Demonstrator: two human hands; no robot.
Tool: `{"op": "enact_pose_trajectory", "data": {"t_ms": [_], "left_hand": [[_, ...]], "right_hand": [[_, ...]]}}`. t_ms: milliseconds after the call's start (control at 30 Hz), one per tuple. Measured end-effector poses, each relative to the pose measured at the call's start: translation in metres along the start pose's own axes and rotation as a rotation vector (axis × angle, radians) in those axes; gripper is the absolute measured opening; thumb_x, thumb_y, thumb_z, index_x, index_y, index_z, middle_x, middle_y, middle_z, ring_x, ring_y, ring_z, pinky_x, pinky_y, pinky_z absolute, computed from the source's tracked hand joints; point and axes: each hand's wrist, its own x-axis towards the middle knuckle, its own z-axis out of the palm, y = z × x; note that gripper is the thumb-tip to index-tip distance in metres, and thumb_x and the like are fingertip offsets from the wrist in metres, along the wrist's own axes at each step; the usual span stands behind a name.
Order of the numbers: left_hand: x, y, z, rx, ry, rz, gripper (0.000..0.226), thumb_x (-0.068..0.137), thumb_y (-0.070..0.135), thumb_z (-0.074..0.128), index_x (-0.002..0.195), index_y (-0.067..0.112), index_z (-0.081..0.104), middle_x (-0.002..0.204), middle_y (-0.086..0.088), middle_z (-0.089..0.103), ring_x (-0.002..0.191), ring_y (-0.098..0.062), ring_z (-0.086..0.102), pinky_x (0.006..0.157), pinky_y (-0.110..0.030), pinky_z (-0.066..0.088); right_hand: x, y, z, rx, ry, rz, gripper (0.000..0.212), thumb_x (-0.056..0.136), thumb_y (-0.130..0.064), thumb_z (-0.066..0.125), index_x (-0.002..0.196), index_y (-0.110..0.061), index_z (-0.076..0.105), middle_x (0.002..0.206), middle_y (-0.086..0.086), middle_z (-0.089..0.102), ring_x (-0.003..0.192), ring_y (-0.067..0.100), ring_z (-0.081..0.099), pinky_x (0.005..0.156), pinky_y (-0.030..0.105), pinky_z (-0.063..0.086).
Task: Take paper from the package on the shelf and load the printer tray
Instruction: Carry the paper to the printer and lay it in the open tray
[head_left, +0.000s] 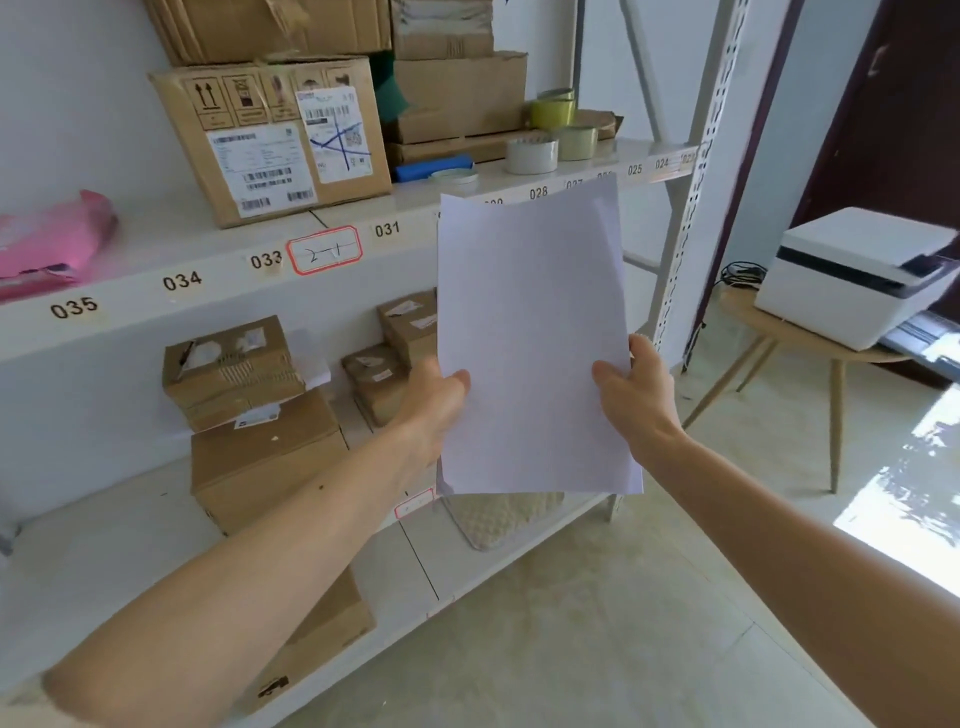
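**Paper in hand, printer not yet reached**

The person is holding a thin stack of white paper (535, 338) upright in front of the shelf (208, 270), clear of its boards and touching nothing but the hands. The left hand (434, 400) is pinching the paper's left edge near the lower corner, thumb on the near face and fingers hidden behind. The right hand (636, 389) is gripping the right edge at about the same height, thumb in front, fingers wrapping behind. Both hands are closing on the sheets; neither is free.

The package the paper came from is not something I can pick out among the boxes (270, 140) on the shelf. The printer (852, 275) is sitting on a small round table (810, 343) well off to the right, near that table's far edge, with its lid down. Its tray is not showing clearly from here.

Judging by this, the fetching step is finishing and the carrying step is beginning. The next move is calling for a turn to the right, squaring the sheets so their edges are lining up, then freeing one hand to open the tray while the other is keeping the stack flat.
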Motion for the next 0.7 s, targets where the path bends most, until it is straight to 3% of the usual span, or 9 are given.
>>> {"op": "enact_pose_trajectory", "data": {"t_ms": [133,233,367,533,700], "left_hand": [[0.03,0.007,0.022,0.019,-0.08,0.017,0.029,0.098,0.007,0.043,0.123,0.01,0.057,0.117,-0.011,0.066,0.104,-0.031,0.065,0.087,-0.043,0.054],[0.05,0.011,0.041,0.005,-0.141,0.017,0.031,0.098,0.006,0.042,0.127,0.009,0.055,0.119,-0.011,0.065,0.106,-0.033,0.064,0.093,-0.049,0.052],[0.073,0.015,0.067,0.017,-0.251,0.012,0.03,0.1,0.007,0.039,0.127,0.01,0.052,0.116,-0.01,0.065,0.102,-0.03,0.065,0.088,-0.046,0.054],[0.096,0.02,0.105,0.045,-0.326,0.004,0.031,0.1,0.007,0.04,0.128,0.008,0.052,0.12,-0.012,0.064,0.107,-0.032,0.064,0.093,-0.052,0.052],[0.114,0.024,0.151,0.062,-0.368,0.036,0.03,0.098,0.006,0.039,0.123,0.009,0.055,0.117,-0.011,0.065,0.105,-0.03,0.064,0.092,-0.047,0.053]], "right_hand": [[0.025,0.011,-0.007,-0.025,0.074,0.034,0.014,0.084,-0.009,0.047,0.097,-0.008,0.051,0.085,0.008,0.06,0.071,0.026,0.055,0.059,0.037,0.05],[0.043,0.019,-0.014,-0.006,0.118,0.061,0.012,0.084,-0.009,0.047,0.095,-0.01,0.052,0.084,0.004,0.06,0.067,0.022,0.055,0.053,0.03,0.047],[0.062,0.032,-0.026,-0.02,0.19,0.095,0.012,0.084,-0.01,0.047,0.094,-0.013,0.052,0.087,0.003,0.061,0.069,0.02,0.058,0.05,0.027,0.046],[0.082,0.05,-0.049,-0.025,0.258,0.122,0.015,0.082,-0.009,0.047,0.096,-0.013,0.053,0.089,0.003,0.063,0.073,0.021,0.061,0.053,0.032,0.051],[0.109,0.07,-0.077,-0.047,0.31,0.138,0.018,0.082,-0.01,0.048,0.097,-0.017,0.055,0.091,0.005,0.065,0.078,0.024,0.065,0.059,0.036,0.056]]}}
